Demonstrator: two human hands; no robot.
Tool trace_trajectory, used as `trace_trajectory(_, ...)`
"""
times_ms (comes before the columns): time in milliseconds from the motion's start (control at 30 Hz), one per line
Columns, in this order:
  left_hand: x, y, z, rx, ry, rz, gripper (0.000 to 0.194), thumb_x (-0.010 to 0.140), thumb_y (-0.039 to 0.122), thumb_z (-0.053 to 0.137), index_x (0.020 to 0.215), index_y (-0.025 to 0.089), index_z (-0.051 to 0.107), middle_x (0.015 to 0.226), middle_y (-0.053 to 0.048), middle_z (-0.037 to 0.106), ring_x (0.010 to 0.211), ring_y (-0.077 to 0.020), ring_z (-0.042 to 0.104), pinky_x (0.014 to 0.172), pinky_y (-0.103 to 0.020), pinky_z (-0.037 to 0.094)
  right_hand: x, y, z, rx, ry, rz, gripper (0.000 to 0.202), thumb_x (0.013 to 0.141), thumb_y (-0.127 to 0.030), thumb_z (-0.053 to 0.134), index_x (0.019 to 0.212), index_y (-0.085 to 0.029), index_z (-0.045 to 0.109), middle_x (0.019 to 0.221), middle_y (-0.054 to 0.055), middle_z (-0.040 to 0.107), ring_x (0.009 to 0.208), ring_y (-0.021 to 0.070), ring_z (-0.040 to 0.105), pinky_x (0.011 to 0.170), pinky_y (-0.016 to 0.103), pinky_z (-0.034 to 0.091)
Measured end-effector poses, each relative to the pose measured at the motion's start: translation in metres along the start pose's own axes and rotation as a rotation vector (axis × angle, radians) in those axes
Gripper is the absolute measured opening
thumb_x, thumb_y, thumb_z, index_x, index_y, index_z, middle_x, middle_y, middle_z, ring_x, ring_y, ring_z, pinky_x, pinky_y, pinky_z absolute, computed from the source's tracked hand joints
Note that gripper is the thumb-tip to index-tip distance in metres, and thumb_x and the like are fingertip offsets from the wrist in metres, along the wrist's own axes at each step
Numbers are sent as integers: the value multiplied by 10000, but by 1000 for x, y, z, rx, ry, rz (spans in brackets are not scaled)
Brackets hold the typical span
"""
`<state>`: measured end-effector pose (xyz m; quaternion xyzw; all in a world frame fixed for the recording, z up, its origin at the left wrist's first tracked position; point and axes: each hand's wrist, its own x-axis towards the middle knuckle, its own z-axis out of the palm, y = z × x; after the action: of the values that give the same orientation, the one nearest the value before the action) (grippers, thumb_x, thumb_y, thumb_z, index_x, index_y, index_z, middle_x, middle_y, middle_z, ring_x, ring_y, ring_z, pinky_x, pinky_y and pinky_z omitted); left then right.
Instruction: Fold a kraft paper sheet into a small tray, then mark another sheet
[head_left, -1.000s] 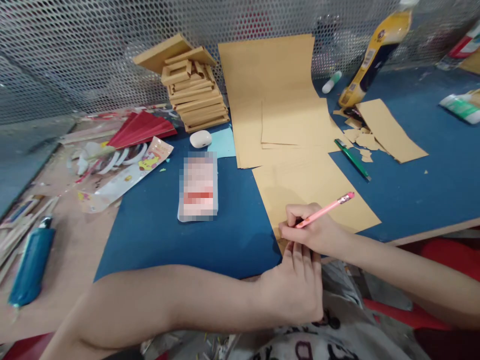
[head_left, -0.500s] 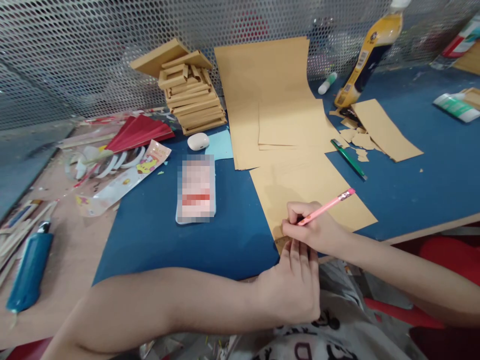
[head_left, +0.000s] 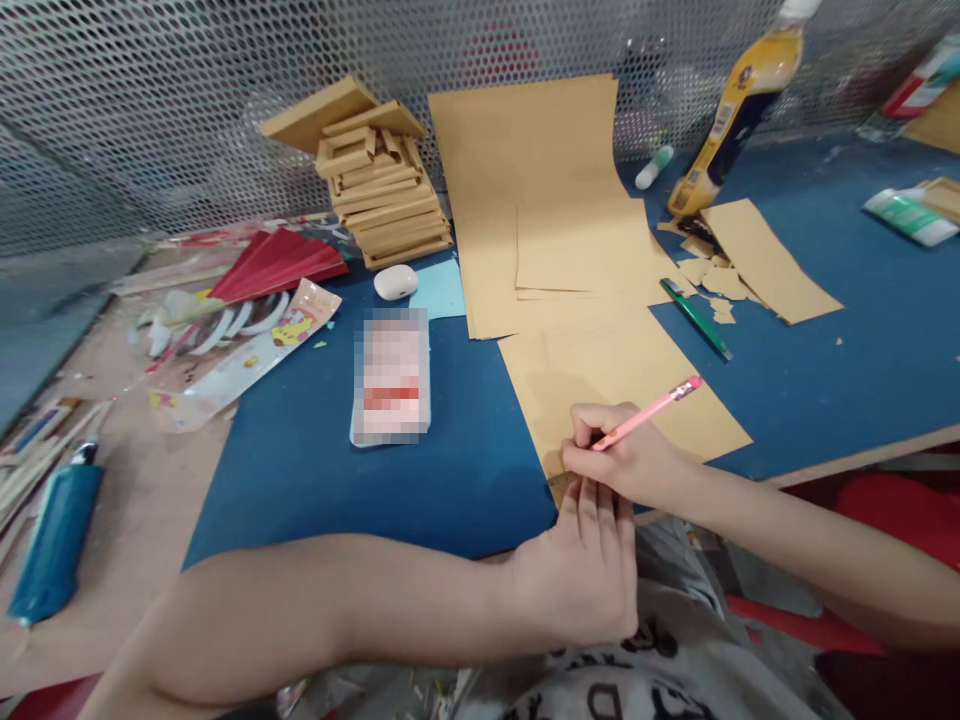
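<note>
My right hand grips a pink pencil, its eraser end slanting up to the right. The pencil's point is hidden behind the fingers, over the lower left corner of a tan paper sheet. Right below, my left hand lies with fingers stretched out together, their tips on the sheet's near edge and close against the right hand. A darker strip shows at that corner beside the left fingertips; I cannot tell what it is. A green pen-like tool lies right of the sheet.
Larger tan sheets lean on the mesh panel beside stacked cardboard frames. A phone, white case, bottle, paper scraps and glue tube lie around. Far left is a blue-handled tool.
The pencil's eraser end has shifted very slightly left. Both hands stay in practically the same place on the sheet.
</note>
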<state>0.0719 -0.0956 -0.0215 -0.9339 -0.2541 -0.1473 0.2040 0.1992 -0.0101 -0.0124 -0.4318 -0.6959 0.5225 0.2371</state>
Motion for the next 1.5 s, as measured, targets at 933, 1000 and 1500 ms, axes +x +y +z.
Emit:
trace_trajectory(933, 1, -2, -2, 2, -7, 5, 398, 826, 87, 377, 1082, -107, 613, 978, -288, 665, 924, -335, 678, 759, -425, 580, 0, 1, -4, -47, 55, 4, 275, 681, -121, 551, 563, -208, 319, 500, -81, 319, 470, 73, 302, 403, 221, 231)
trace_trajectory(1000, 2, -1, -2, 4, 0, 5, 393, 823, 83, 378, 1074, -103, 617, 967, -283, 670, 914, -330, 682, 754, -422, 582, 0, 2, -4, -47, 50, 4, 276, 684, -122, 549, 565, -208, 316, 503, -80, 322, 469, 72, 305, 403, 220, 230)
trace_trajectory(1500, 3, -1, -1, -10, 12, -19, 397, 812, 91, 382, 1061, -96, 629, 970, -278, 670, 913, -335, 681, 752, -415, 583, 1, 1, -4, -47, 46, 10, 268, 678, -109, 542, 564, -206, 320, 494, -82, 324, 472, 72, 297, 401, 217, 231)
